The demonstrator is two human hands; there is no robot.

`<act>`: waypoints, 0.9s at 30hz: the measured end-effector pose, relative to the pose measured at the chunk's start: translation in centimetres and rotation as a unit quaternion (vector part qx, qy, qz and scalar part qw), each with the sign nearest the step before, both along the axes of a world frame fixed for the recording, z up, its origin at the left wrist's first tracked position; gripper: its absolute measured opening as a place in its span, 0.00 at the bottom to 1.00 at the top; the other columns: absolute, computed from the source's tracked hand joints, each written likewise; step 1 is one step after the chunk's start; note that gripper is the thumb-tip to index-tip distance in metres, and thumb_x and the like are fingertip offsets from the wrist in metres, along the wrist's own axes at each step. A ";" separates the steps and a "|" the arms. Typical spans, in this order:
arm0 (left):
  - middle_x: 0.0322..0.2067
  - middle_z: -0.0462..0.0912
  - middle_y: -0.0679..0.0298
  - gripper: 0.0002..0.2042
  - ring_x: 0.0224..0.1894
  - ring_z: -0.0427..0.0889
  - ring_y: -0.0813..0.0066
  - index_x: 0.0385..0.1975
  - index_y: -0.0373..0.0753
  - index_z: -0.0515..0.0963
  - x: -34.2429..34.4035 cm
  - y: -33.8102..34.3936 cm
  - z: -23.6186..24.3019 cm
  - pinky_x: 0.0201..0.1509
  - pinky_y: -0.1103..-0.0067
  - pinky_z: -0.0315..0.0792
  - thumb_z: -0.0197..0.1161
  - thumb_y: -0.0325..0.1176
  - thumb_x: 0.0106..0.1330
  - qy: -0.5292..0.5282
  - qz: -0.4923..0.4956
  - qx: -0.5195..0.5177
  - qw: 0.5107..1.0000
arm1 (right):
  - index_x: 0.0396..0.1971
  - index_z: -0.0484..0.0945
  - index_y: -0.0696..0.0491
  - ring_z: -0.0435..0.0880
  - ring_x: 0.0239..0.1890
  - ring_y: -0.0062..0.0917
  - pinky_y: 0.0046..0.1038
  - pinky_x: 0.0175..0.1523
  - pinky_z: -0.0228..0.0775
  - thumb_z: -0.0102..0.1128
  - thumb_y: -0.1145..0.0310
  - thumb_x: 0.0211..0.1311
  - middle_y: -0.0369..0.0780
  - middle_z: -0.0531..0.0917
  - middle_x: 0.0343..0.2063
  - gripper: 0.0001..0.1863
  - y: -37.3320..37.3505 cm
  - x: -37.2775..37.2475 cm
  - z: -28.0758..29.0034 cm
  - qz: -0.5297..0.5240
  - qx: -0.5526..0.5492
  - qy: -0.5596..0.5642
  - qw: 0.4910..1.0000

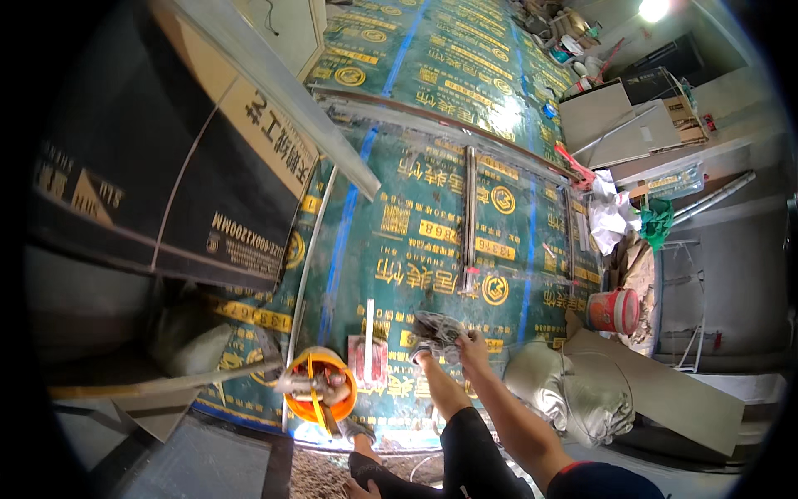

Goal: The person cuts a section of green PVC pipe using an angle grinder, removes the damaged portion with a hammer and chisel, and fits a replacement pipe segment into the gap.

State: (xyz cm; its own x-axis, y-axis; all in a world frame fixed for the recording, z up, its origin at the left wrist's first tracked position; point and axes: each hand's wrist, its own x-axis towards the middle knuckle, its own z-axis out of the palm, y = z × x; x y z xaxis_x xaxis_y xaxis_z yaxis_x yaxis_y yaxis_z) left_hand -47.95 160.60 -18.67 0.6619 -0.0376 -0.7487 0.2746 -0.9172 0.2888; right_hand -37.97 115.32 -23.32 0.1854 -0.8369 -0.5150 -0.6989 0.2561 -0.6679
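Right hand [473, 349] pinches the near edge of a grey cloth [438, 327], to the right of the orange bucket [339, 363] and a little farther from the body; left hand [363, 491] lies by the trouser leg, nearer the body than the bucket, cut off by the lower edge, so I cannot tell whether it holds anything; the cloth looks light, limp and crumpled, unlikely to break or slip, and best held by a bunched edge or corner; a white strip [370, 328] lies between cloth and bucket; yellow lettering and round emblems repeat on the green floor cover [399, 283] around the bucket; pale and dark print marks the carton [125, 166], beyond and left of the bucket.
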 end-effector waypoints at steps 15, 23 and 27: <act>0.48 0.76 0.47 0.23 0.55 0.72 0.46 0.51 0.31 0.70 23.5 -39.7 7.4 0.61 0.59 0.68 0.66 0.37 0.60 -0.103 -0.102 -0.157 0.977 | 0.42 0.77 0.56 0.84 0.31 0.41 0.37 0.38 0.73 0.62 0.62 0.64 0.51 0.83 0.28 0.14 -21.7 11.8 0.3 0.231 0.005 0.039 0.972; 0.52 0.76 0.48 0.18 0.59 0.72 0.48 0.48 0.33 0.74 32.9 -52.0 8.5 0.65 0.62 0.67 0.65 0.34 0.60 -0.109 -0.101 -0.175 0.973 | 0.48 0.78 0.59 0.87 0.40 0.33 0.36 0.49 0.83 0.66 0.69 0.61 0.44 0.86 0.39 0.17 -41.5 20.9 -1.7 -0.171 0.370 -0.143 0.902; 0.57 0.71 0.43 0.25 0.61 0.69 0.42 0.53 0.32 0.72 34.1 -54.1 2.9 0.66 0.58 0.65 0.68 0.36 0.57 -0.046 -0.143 -0.157 0.976 | 0.45 0.78 0.59 0.87 0.41 0.36 0.38 0.52 0.83 0.62 0.70 0.64 0.44 0.86 0.40 0.12 -50.4 24.1 -6.2 -0.252 0.455 -0.214 0.827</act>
State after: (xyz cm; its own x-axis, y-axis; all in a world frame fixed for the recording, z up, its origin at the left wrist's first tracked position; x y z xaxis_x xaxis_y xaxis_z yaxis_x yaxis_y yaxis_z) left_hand -13.87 106.48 -15.81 0.6545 -0.4495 -0.6080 -0.0210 -0.8146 0.5797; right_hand -13.90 64.89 -29.50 0.2596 -0.1660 -0.9514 -0.0988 0.9754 -0.1971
